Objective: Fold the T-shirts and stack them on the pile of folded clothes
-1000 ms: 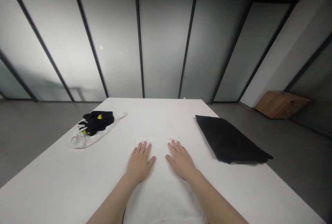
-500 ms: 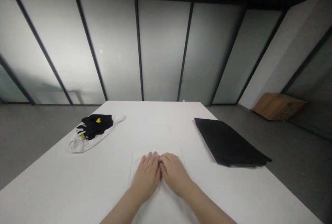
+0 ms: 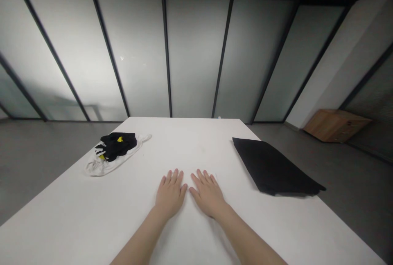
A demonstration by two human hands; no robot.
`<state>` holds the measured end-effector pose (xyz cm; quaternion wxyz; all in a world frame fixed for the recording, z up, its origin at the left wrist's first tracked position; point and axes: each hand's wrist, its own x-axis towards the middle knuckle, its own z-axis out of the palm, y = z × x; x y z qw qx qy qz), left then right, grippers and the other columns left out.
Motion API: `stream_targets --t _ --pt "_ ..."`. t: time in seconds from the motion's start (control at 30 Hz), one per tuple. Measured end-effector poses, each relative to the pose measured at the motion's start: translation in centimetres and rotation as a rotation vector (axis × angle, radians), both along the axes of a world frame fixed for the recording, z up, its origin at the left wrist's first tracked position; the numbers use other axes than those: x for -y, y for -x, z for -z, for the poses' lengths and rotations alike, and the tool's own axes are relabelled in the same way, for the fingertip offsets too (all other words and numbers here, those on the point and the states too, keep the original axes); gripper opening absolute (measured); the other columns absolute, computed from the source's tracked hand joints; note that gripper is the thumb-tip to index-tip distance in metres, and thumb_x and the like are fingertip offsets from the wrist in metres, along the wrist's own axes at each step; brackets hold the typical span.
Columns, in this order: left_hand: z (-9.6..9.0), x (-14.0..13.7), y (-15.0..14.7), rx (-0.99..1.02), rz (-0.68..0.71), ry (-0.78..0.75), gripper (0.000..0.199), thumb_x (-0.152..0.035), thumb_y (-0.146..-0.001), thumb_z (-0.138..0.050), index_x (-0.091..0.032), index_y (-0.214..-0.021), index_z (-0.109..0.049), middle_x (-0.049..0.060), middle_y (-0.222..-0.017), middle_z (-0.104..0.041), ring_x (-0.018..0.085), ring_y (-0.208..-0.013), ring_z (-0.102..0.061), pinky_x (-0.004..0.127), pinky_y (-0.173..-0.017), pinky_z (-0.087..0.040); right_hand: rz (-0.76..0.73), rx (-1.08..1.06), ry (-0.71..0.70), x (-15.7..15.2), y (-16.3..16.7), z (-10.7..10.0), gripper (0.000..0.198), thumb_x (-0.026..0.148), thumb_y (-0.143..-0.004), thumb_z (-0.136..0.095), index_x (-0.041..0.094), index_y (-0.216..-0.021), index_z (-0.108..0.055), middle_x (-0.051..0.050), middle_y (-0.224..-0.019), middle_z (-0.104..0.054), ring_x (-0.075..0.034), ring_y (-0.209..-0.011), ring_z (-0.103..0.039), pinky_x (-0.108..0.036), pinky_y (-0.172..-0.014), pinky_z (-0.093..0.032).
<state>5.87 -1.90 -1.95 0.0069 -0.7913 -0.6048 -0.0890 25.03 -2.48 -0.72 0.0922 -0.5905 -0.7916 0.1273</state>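
Note:
A white cloth (image 3: 190, 232) lies flat near the front of the white table, hard to tell from the tabletop. My left hand (image 3: 171, 193) rests palm down on the far left part of the cloth, fingers spread. Beside it, my right hand (image 3: 208, 193) lies flat on the far right part, its fingers also apart. A narrow gap separates the two thumbs. Neither hand grips anything. The cloth's side edges are partly hidden by my hands and forearms.
On the table (image 3: 190, 146), a crumpled black garment (image 3: 121, 147) with yellow and white parts sits at the left on a crumpled white cloth (image 3: 100, 167). A flat black folded piece (image 3: 273, 167) lies along the right edge. Beyond stands a wooden cabinet (image 3: 336, 126) on the floor.
My hands were side by side and touching at the middle of the cloth, fingers closer together. Now they have moved apart sideways and their fingers are spread.

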Motion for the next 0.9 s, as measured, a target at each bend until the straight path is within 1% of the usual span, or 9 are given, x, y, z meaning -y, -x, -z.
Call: stream_targets --t 0.23,0.33,0.4,0.47,0.53,0.6,0.67,0.8,0.9 --pt "0.0 -1.4 2.7 -0.015 -0.177 0.044 0.060 -0.037 -0.107 -0.035 -0.012 -0.161 -0.046 0.021 -0.167 -0.041 0.039 -0.155 -0.038 0.061 -0.121 -0.037 0.169 0.065 0.028 -1.6 -2.5 0.1 0.064 0.046 -0.109 -0.034 0.017 -0.166 -0.038 -0.011 -0.174 -0.028 -0.036 -0.162 -0.021 -0.053 -0.129 -0.019" --pt "-0.1 -1.5 3.2 -0.025 -0.296 -0.013 0.061 -0.033 -0.106 -0.036 -0.004 -0.158 -0.048 0.025 -0.164 -0.042 0.042 -0.154 -0.039 0.064 -0.120 -0.036 0.214 0.083 0.023 -1.8 -3.3 0.1 0.062 0.040 -0.110 -0.033 0.013 -0.166 -0.037 -0.014 -0.174 -0.027 -0.037 -0.161 -0.023 -0.054 -0.129 -0.020" --pt "-0.5 -1.2 2.8 -0.030 -0.306 -0.102 0.061 -0.030 -0.105 -0.037 -0.002 -0.158 -0.047 0.026 -0.165 -0.041 0.043 -0.156 -0.035 0.066 -0.122 -0.032 0.216 0.093 -0.004 -1.7 -3.2 -0.2 0.062 0.035 -0.109 -0.034 0.012 -0.166 -0.037 -0.014 -0.175 -0.023 -0.039 -0.163 -0.017 -0.058 -0.129 -0.016" --pt "-0.9 -0.7 1.8 -0.022 -0.197 -0.186 0.060 -0.029 -0.106 -0.036 -0.005 -0.160 -0.044 0.022 -0.168 -0.037 0.040 -0.158 -0.030 0.063 -0.125 -0.029 0.130 0.077 -0.058 -1.4 -2.6 -0.5 0.062 0.032 -0.108 -0.035 0.013 -0.167 -0.036 -0.012 -0.177 -0.017 -0.038 -0.164 -0.009 -0.060 -0.130 -0.010" --pt "-0.8 -0.1 0.7 -0.010 0.005 -0.201 0.059 -0.032 -0.107 -0.035 -0.012 -0.163 -0.042 0.015 -0.170 -0.037 0.034 -0.160 -0.029 0.057 -0.128 -0.028 -0.063 0.028 -0.080 -0.9 -1.8 -0.6 0.063 0.032 -0.107 -0.034 0.017 -0.168 -0.032 -0.008 -0.178 -0.016 -0.033 -0.165 -0.006 -0.054 -0.132 -0.008" --pt "-0.4 0.5 -0.3 -0.002 0.183 -0.147 0.059 -0.036 -0.109 -0.035 -0.018 -0.165 -0.041 0.011 -0.169 -0.041 0.029 -0.159 -0.034 0.053 -0.128 -0.031 -0.233 -0.014 -0.040 -0.6 -1.0 -0.5 0.066 0.034 -0.107 -0.035 0.018 -0.170 -0.028 -0.007 -0.177 -0.022 -0.028 -0.165 -0.012 -0.049 -0.132 -0.012" --pt "0.3 0.6 -0.7 -0.005 0.224 -0.082 0.059 -0.040 -0.109 -0.035 -0.019 -0.165 -0.040 0.010 -0.167 -0.044 0.029 -0.156 -0.038 0.052 -0.126 -0.033 -0.278 -0.023 0.013 -0.4 -0.5 -0.2 0.067 0.038 -0.107 -0.035 0.019 -0.170 -0.026 -0.007 -0.176 -0.026 -0.028 -0.164 -0.017 -0.048 -0.132 -0.014" --pt "0.7 -0.2 0.2 -0.009 0.049 -0.025 0.060 -0.044 -0.108 -0.038 -0.017 -0.162 -0.045 0.015 -0.166 -0.044 0.034 -0.156 -0.037 0.054 -0.126 -0.032 -0.155 0.000 0.032 -0.7 -0.7 0.2 0.068 0.050 -0.109 -0.033 0.018 -0.168 -0.033 -0.009 -0.176 -0.022 -0.031 -0.164 -0.017 -0.049 -0.132 -0.011" --pt "0.4 -1.2 1.8 0.006 -0.110 0.008 0.060 -0.041 -0.108 -0.038 -0.012 -0.160 -0.047 0.018 -0.166 -0.045 0.037 -0.156 -0.037 0.056 -0.124 -0.033 -0.034 0.008 0.031 -1.4 -1.6 0.4 0.065 0.046 -0.109 -0.032 0.018 -0.168 -0.034 -0.009 -0.176 -0.024 -0.031 -0.163 -0.017 -0.050 -0.131 -0.010"
